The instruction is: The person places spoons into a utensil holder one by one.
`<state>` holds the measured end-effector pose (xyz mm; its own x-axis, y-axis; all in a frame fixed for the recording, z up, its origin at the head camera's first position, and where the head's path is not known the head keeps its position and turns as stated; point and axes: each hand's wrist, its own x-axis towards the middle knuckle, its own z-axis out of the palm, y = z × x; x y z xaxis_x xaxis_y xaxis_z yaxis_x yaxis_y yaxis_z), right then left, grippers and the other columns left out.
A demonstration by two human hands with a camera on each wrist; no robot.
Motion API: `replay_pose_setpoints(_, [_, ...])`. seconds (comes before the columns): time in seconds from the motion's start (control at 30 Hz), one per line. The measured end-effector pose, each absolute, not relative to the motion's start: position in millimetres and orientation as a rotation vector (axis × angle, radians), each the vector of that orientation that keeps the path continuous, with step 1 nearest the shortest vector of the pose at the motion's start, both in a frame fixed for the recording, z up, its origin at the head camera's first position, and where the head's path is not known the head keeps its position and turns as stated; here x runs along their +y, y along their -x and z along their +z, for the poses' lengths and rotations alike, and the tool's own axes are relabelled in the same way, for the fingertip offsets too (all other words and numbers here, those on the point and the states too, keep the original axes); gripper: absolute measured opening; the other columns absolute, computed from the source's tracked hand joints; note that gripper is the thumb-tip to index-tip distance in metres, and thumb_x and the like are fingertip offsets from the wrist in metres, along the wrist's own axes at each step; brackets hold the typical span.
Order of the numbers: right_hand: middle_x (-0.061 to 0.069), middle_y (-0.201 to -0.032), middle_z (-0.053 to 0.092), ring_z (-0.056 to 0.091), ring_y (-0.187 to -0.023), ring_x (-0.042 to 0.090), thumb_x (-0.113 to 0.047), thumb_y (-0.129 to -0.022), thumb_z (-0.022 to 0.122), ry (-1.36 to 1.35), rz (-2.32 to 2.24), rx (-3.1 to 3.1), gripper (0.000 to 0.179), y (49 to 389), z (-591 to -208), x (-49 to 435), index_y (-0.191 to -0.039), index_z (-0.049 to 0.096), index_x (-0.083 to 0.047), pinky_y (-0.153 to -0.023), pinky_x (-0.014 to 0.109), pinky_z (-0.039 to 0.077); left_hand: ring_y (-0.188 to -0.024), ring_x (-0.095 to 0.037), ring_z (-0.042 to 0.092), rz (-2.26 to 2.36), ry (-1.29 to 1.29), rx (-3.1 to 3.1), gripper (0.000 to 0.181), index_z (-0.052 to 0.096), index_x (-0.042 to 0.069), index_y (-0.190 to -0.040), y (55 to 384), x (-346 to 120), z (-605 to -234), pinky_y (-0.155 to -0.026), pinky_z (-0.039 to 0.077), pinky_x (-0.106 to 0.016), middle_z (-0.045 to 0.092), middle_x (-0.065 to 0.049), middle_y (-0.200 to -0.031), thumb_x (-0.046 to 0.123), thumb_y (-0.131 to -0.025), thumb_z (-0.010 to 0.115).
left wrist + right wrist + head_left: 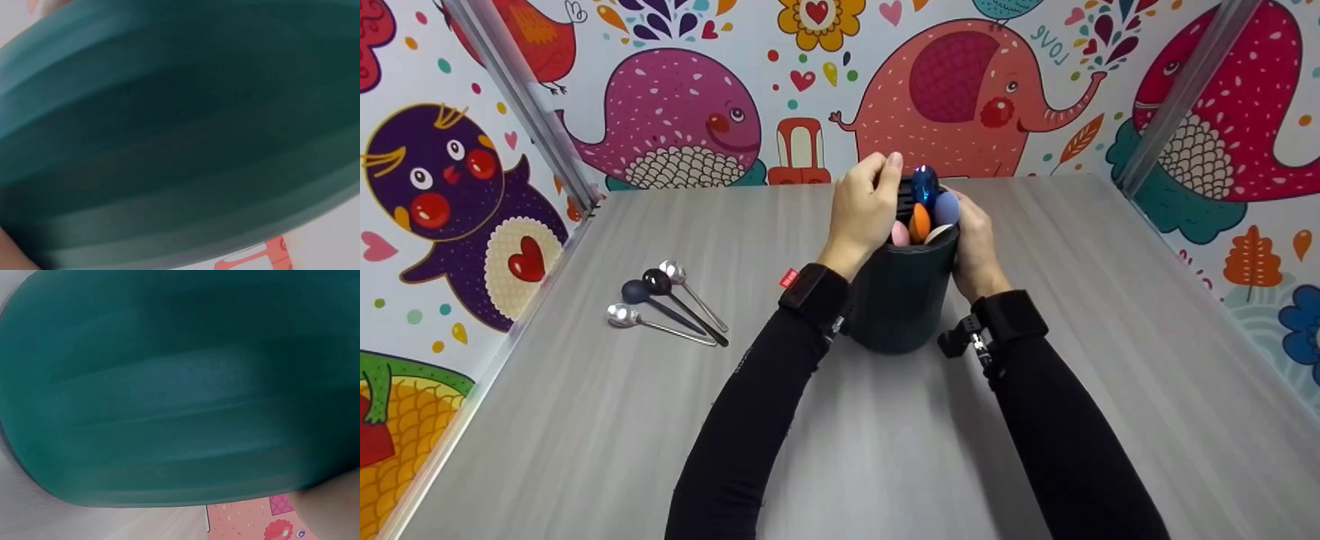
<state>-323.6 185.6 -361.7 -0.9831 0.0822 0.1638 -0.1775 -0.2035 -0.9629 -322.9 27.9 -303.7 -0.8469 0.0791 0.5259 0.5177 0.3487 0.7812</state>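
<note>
A dark green utensil holder (896, 300) with ribbed sides stands upright between my two hands and fills both wrist views. My left hand (866, 206) grips it at the left of the rim, fingers bent and thumb on top. On the opposite side, my right hand (979, 244) holds the holder near the rim, its fingers partly hidden behind. Out of the top stick a shiny blue spoon (924, 186) and rounded spoon heads in periwinkle (947, 208), orange (919, 223), pink (899, 233) and cream. A black slotted piece (909, 201) shows beside the left thumb.
Left of the holder, several spoons lie fanned out on the grey table (585, 420): silver ones (622, 315), a dark blue-grey one (636, 291) and a black one (658, 281). Printed cartoon walls with metal corner posts (521, 97) enclose the back and sides.
</note>
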Motion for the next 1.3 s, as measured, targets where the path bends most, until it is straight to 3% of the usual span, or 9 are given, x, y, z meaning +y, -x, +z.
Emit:
replay_pose_setpoints(0.27, [0.004,-0.12,0.062,0.056,-0.105,0.017,-0.037,-0.096,0.045,-0.088,2.301,-1.87,0.039,324,-362,189,-0.122,0.062,-0.014,-0.092,0.027,0.046,-0.075,-0.014,0.049,-1.432,0.551,-2.328,0.034,0.055,0.012,-0.082,322,30,-304,-0.068,0.034,-0.022,0.047,0.001,-0.077,0.035,-0.1,0.037])
replay_pose_setpoints(0.43, [0.005,-0.12,0.061,0.055,-0.107,0.019,-0.038,-0.095,0.046,-0.099,2.292,-1.861,0.04,322,-361,194,-0.123,0.061,-0.013,-0.093,0.028,0.046,-0.09,-0.014,0.051,-1.38,0.578,-2.309,0.033,0.058,0.013,-0.098,322,28,-308,-0.079,0.039,-0.026,0.055,-0.002,-0.095,0.036,-0.1,0.034])
replay_pose_setpoints(0.53, [0.005,-0.121,0.06,0.054,-0.108,0.019,-0.039,-0.095,0.045,-0.115,2.295,-1.857,0.041,321,-361,194,-0.124,0.06,-0.014,-0.095,0.03,0.044,-0.107,-0.017,0.048,-1.262,0.58,-2.323,0.035,0.056,0.015,-0.112,325,18,-316,-0.093,0.038,-0.031,0.053,-0.004,-0.116,0.038,-0.1,0.033])
replay_pose_setpoints(0.67, [0.005,-0.123,0.058,0.051,-0.11,0.02,-0.038,-0.096,0.044,-0.12,2.302,-1.861,0.041,320,-363,191,-0.125,0.058,-0.013,-0.099,0.033,0.04,-0.136,-0.026,0.033,-1.136,0.487,-2.426,0.045,0.044,0.02,-0.135,333,-5,-325,-0.114,0.023,-0.047,0.031,-0.009,-0.15,0.042,-0.1,0.027])
replay_pose_setpoints(0.77, [0.004,-0.124,0.057,0.05,-0.111,0.02,-0.037,-0.096,0.042,-0.119,2.288,-1.874,0.041,320,-364,191,-0.126,0.057,-0.013,-0.1,0.034,0.038,-0.146,-0.031,0.018,-1.102,0.382,-2.527,0.051,0.032,0.024,-0.145,337,-24,-327,-0.117,0.01,-0.055,0.011,-0.01,-0.16,0.046,-0.1,0.023])
replay_pose_setpoints(1.03, [0.005,-0.122,0.059,0.053,-0.11,0.02,-0.038,-0.096,0.046,-0.078,2.272,-1.865,0.04,322,-361,189,-0.124,0.059,-0.013,-0.101,0.034,0.04,-0.149,-0.031,-0.007,-0.903,0.137,-2.672,0.071,0.01,0.027,-0.153,350,-83,-337,-0.115,-0.01,-0.057,-0.017,-0.008,-0.159,0.065,-0.093,0.017])
replay_pose_setpoints(1.3, [0.004,-0.116,0.061,0.054,-0.106,0.02,-0.037,-0.095,0.046,-0.097,2.3,-1.866,0.039,323,-362,186,-0.12,0.062,-0.012,-0.098,0.034,0.04,-0.141,-0.038,-0.026,-0.592,-0.246,-2.973,0.082,-0.013,0.024,-0.15,350,-161,-385,-0.104,-0.022,-0.064,-0.035,-0.012,-0.147,0.072,-0.089,0.014])
